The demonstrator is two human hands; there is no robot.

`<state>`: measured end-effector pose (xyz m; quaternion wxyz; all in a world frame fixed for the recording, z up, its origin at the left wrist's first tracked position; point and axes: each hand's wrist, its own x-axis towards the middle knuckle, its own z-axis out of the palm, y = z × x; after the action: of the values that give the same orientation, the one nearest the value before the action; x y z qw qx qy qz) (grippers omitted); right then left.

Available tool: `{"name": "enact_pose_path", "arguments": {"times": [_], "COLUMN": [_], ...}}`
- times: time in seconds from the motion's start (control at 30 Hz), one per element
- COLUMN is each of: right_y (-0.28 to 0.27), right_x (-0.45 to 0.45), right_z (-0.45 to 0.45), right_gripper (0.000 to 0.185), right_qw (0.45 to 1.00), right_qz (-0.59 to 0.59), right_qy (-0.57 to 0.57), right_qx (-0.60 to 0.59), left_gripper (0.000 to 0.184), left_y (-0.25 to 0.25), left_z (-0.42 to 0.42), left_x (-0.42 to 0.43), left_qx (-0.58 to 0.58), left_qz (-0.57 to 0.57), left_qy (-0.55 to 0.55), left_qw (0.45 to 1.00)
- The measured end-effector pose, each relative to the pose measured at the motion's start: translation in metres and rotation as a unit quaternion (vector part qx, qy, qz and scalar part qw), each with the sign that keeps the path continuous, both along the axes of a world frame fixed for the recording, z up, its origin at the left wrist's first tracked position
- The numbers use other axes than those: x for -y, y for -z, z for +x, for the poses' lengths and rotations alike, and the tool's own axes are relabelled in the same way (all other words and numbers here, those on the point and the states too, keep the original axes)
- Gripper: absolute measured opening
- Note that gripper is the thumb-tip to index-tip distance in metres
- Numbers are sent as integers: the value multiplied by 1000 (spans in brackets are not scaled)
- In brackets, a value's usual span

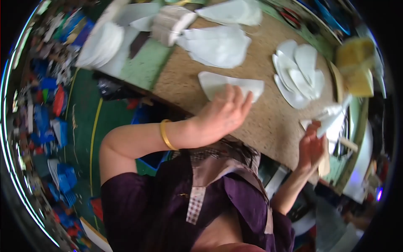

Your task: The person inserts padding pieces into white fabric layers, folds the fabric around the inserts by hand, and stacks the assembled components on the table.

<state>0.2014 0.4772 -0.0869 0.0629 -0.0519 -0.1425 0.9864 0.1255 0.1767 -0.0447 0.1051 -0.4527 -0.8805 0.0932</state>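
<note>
My left hand [228,105], with a yellow bangle at the wrist, rests its slightly spread fingers on a white curved piece [214,84] lying on the brown board [176,75]. At the board's right side, my right hand [312,145] is raised with its fingers around the lower end of a pale, pointed piece [333,120]. Motion blurs both hands a little. Between and beyond them lies a fanned group of white oval pieces [298,75]. A stack of white pieces [220,46] sits past my left hand.
Further white pieces [231,12] and a tied bundle [170,25] stand at the far edge. Another white stack [103,44] is at the far left. A yellow block-like object [354,67] is at the right. Scissors with red handles [289,17] lie at the back.
</note>
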Motion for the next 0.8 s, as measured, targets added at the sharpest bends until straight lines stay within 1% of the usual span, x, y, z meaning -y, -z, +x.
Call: {"name": "enact_pose_path", "arguments": {"times": [0.07,0.13,0.2,0.23,0.27,0.33,0.37,0.4,0.43,0.47,0.5,0.53,0.57,0.6,0.67,0.7,0.8], "right_y": [-3,-1,-3,-7,-10,-9,-11,-12,-11,-10,-7,-4,1,5,2,-2,-9], "right_x": [-1,-1,3,7,9,6,4,3,2,-1,-5,-8,-9,-11,-3,3,20], "right_z": [1,-4,-2,-9,-8,-6,-7,-7,-6,-5,-4,-5,-7,-9,-13,-18,-28], "right_gripper": [38,37,34,33,31,32,32,32,32,32,32,31,32,34,35,34,34], "right_qw": [998,991,992,992,994,992,993,994,995,996,996,996,994,991,992,993,995], "right_qz": [-46,-93,-74,-62,-79,-93,-86,-79,-74,-68,-63,-60,-85,-92,-86,-70,-34], "right_qy": [-14,-90,-90,-94,-68,-78,-75,-72,-69,-66,-63,-62,-75,-97,-98,-95,-92], "right_qx": [40,-44,-48,-56,-24,-14,-11,-7,-2,4,10,13,-1,-9,8,3,-12], "left_gripper": [48,46,40,37,33,24,17,20,24,25,28,32,36,36,31,33,38], "left_y": [13,2,13,10,10,3,-3,-42,-47,-45,-61,-48,-59,-66,-62,-56,-48], "left_z": [1,0,1,-1,-5,-26,-46,-54,-68,-84,-96,-112,-120,-122,-128,-129,-129], "left_x": [-1,-4,-15,-13,-10,2,18,33,57,80,109,145,174,204,259,278,312], "left_qx": [-56,-24,-39,-52,-2,96,259,408,359,342,395,424,409,364,294,261,233], "left_qz": [-12,-15,-33,-40,8,106,223,268,373,463,527,697,759,793,860,878,894], "left_qy": [-6,-24,-38,-50,-31,10,-6,-123,-79,-131,-179,-88,-88,-122,-178,-178,-182], "left_qw": [998,999,998,997,999,990,940,864,852,807,731,571,498,473,377,360,338]}}
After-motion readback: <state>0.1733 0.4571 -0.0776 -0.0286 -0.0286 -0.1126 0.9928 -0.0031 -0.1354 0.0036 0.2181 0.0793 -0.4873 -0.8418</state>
